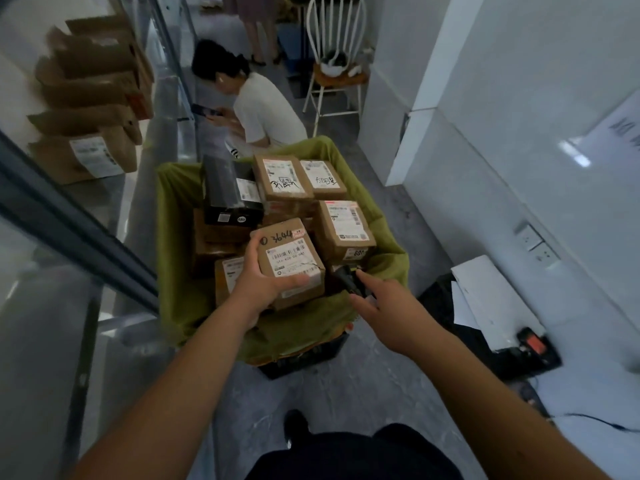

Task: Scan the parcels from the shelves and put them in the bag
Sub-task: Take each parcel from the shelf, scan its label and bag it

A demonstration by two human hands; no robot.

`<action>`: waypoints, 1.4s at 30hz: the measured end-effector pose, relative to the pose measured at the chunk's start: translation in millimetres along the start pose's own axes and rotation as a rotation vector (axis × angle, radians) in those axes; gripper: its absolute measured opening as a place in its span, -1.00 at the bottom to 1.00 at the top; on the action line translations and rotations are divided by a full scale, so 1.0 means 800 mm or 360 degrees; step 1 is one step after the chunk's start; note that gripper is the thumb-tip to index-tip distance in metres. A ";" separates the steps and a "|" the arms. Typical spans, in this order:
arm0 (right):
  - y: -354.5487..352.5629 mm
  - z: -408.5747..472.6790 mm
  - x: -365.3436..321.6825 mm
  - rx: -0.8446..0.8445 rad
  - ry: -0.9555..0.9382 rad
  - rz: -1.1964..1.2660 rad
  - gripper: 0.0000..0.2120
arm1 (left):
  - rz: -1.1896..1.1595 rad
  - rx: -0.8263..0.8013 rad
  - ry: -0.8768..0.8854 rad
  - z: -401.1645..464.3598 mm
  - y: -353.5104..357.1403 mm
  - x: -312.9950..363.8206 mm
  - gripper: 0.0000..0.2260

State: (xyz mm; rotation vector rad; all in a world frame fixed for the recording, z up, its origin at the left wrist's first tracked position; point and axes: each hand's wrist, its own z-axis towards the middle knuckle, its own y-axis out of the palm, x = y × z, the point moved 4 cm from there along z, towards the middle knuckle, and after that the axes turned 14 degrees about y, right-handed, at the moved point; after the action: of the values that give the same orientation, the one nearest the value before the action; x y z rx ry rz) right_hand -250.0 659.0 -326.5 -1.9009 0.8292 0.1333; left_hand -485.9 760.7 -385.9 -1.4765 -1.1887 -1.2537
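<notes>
Left hand [258,271] grips the parcel [291,261] label-up over the bag [173,220], while right hand [374,299] just beside it seemingly holds a scanner [346,277].

grey floor [363,386] | white wall [519,81] | white chair [334,64]

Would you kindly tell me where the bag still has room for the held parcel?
Bare green lining shows along the bag's left wall, beside the black box, and at the near rim. The middle and right are crowded with parcels under the held parcel.
</notes>
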 end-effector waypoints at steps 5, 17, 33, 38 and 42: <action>-0.015 0.030 -0.001 -0.0050 0.0071 0.0040 -0.38 | 0.0176 0.0025 -0.0103 0.058 0.006 -0.021 0.03; -0.066 0.122 -0.009 -0.0116 -0.0155 -0.0069 -0.40 | 0.1092 -0.0020 -0.0008 0.068 0.043 -0.020 0.04; -0.096 0.215 -0.012 -0.0402 -0.0496 -0.0307 -0.41 | 0.0987 0.0275 -0.0054 0.058 0.090 -0.014 0.01; -0.095 0.226 -0.014 -0.0482 -0.0634 -0.0376 -0.45 | 0.0958 0.0477 -0.0028 0.038 0.098 -0.013 -0.02; -0.085 0.224 -0.028 -0.0510 -0.0739 -0.0481 -0.41 | 0.1167 0.0553 -0.0072 0.009 0.104 -0.012 -0.06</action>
State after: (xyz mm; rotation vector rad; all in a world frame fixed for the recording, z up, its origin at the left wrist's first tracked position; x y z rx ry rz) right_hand -179.4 836.8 -350.5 -2.1489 0.2107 0.5240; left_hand -403.1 750.0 -398.1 -1.4749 -0.7248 -0.4907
